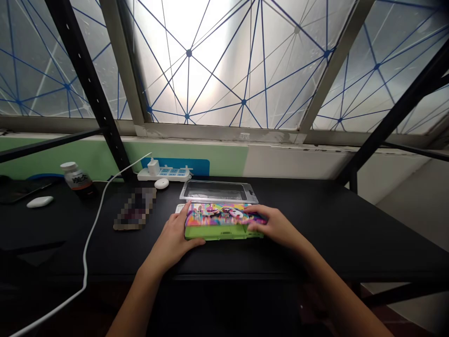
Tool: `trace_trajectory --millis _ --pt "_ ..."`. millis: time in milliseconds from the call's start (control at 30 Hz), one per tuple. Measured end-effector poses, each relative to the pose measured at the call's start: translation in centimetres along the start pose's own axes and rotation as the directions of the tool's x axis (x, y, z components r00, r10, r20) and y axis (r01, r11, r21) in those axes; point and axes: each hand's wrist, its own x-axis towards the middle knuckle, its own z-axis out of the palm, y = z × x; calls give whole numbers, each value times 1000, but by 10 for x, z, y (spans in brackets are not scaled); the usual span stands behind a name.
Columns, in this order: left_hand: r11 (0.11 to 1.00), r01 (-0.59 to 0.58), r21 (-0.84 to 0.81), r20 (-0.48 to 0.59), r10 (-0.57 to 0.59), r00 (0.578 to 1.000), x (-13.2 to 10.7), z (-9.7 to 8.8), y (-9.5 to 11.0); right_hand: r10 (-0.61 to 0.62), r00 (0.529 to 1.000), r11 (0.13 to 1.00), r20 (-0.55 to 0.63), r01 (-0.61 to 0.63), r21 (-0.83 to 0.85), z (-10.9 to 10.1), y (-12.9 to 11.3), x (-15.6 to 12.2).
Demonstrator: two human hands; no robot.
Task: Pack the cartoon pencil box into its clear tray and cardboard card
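A green box with a bright, many-coloured lid [220,220] lies on the black table [315,234] in front of me. My left hand [175,236] clasps its left end, thumb along the front edge and fingers over the top corner. My right hand [275,227] holds the right end, fingers laid across the lid. Just behind the box rests a clear plastic tray [218,191].
A white power strip [164,173] with a plugged charger sits at the back, its white cable [91,224] trailing off the table's left front. A white mouse-like object [162,183], a dark bottle [77,180], a white case [39,201] and a blurred flat item [136,209] lie to the left.
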Motion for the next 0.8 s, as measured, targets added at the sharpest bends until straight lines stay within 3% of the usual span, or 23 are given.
trace_trajectory --millis 133,267,467,600,800 --pt "999 -37 6 20 37 999 -1 -1 0 88 990 995 -112 -82 58 3 11 15" --pt "998 -60 26 13 60 998 -1 -3 3 119 976 992 -182 -109 68 9 14 5" --pt "999 -35 25 -7 35 999 1 -4 5 56 996 998 -68 -53 40 5 10 -36" --pt "1000 -15 13 -20 16 1000 3 -5 3 1 999 991 -36 -6 -136 9 12 -44" --pt "994 -87 66 15 86 996 9 -2 -3 85 987 921 -137 -130 -367 16 12 -29"
